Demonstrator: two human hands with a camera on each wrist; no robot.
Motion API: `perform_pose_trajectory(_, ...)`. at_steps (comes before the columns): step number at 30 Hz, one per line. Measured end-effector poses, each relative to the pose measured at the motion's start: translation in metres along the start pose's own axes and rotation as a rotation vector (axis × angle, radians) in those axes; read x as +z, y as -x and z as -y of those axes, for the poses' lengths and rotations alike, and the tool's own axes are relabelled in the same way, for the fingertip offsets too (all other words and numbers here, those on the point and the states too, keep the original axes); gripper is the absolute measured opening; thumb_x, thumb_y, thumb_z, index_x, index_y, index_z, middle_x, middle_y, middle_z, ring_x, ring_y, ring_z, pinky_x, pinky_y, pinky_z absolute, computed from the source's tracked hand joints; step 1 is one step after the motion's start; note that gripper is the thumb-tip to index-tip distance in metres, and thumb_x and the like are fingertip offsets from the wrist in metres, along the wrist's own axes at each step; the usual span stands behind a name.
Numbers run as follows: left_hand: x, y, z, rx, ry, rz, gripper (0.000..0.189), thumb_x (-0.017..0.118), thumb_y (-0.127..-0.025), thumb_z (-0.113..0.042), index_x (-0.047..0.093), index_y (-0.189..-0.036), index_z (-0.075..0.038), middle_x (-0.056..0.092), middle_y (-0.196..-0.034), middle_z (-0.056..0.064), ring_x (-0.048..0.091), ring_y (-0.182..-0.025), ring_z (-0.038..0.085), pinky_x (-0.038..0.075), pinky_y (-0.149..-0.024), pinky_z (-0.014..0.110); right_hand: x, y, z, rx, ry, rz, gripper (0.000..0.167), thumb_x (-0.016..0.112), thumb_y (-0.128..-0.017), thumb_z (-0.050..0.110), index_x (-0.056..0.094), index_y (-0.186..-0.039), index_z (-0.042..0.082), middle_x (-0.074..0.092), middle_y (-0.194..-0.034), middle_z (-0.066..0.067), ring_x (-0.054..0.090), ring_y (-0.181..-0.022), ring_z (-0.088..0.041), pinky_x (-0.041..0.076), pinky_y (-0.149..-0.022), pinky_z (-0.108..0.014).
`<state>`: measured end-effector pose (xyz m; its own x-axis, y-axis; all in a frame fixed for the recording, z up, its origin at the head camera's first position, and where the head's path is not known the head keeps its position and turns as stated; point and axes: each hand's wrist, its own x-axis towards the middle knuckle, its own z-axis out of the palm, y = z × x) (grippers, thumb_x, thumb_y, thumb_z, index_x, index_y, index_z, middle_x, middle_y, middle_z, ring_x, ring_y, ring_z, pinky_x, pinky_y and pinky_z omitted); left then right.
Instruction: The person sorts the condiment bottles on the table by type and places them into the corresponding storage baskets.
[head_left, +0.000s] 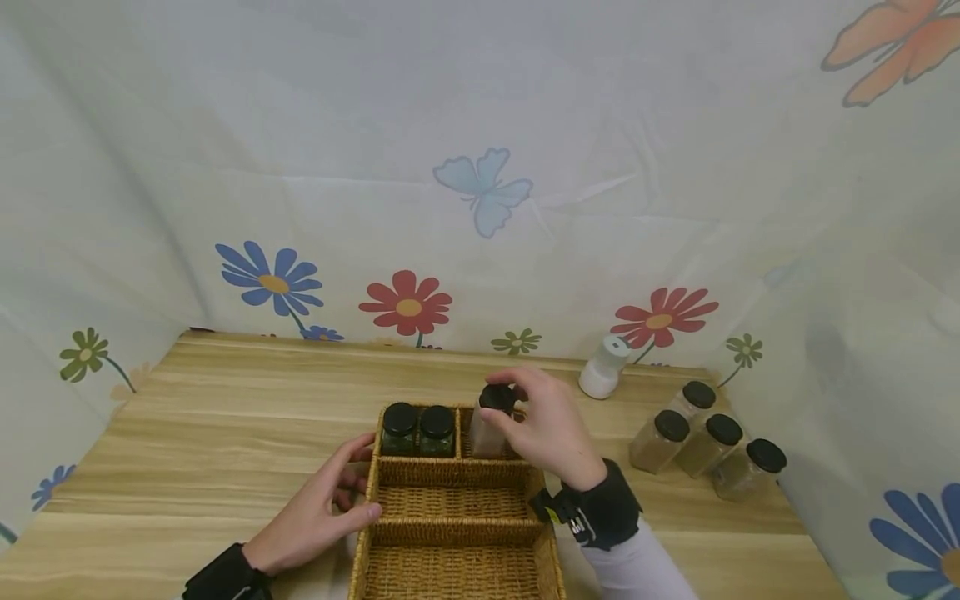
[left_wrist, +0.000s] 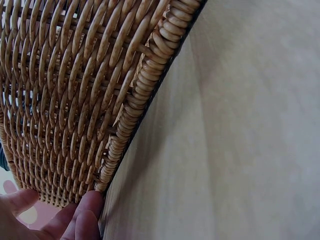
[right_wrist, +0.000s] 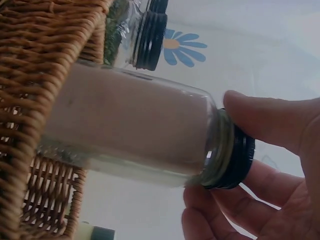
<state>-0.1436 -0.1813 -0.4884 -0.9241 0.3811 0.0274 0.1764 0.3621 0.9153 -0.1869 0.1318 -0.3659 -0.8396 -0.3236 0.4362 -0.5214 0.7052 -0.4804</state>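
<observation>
My right hand [head_left: 551,421] pinches the black lid of a clear spice jar [right_wrist: 135,120] filled with pale brown powder. The jar stands partly inside the back right compartment of a wicker basket [head_left: 450,531]; whether its base touches the bottom is hidden. Two jars of green dried herbs with black lids, one being the left herb jar [head_left: 400,429], sit in the back left compartment. My left hand [head_left: 318,508] rests against the basket's left side, its thumb at the rim. In the left wrist view, its fingertips [left_wrist: 90,202] touch the wicker near the table.
Several black-lidded spice jars [head_left: 723,442] stand in a group on the wooden table [head_left: 247,417], right of the basket. A white-filled shaker with a pale cap [head_left: 600,371] stands near the back edge. A flower-printed cloth [head_left: 360,208] hangs behind and at both sides.
</observation>
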Motion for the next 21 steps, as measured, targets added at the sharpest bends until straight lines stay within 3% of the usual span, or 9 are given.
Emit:
perform_pose_trajectory(14, 0.000, -0.001, 0.003, -0.003, 0.004, 0.007, 0.079, 0.071, -0.096, -0.030, 0.024, -0.159, -0.032, 0.044, -0.149, 0.009, 0.060, -0.104, 0.017, 0.049, -0.078, 0.028, 0.011, -0.005, 0.003, 0.013, 0.027, 0.042, 0.039, 0.088, -0.081, 0.021, 0.072, -0.115, 0.010, 0.072, -0.108, -0.001, 0.066, -0.093, -0.017, 0.054, -0.080, -0.037)
perform_pose_trajectory(21, 0.000, -0.001, 0.002, 0.001, 0.011, 0.000, 0.079, 0.072, -0.095, -0.030, 0.025, -0.159, -0.032, 0.044, -0.149, 0.009, 0.060, -0.103, 0.018, 0.049, -0.078, 0.028, 0.017, -0.005, 0.002, 0.013, 0.028, 0.050, 0.039, 0.089, -0.079, 0.021, 0.072, -0.112, 0.010, 0.071, -0.105, -0.001, 0.061, -0.081, -0.016, 0.048, -0.071, -0.031)
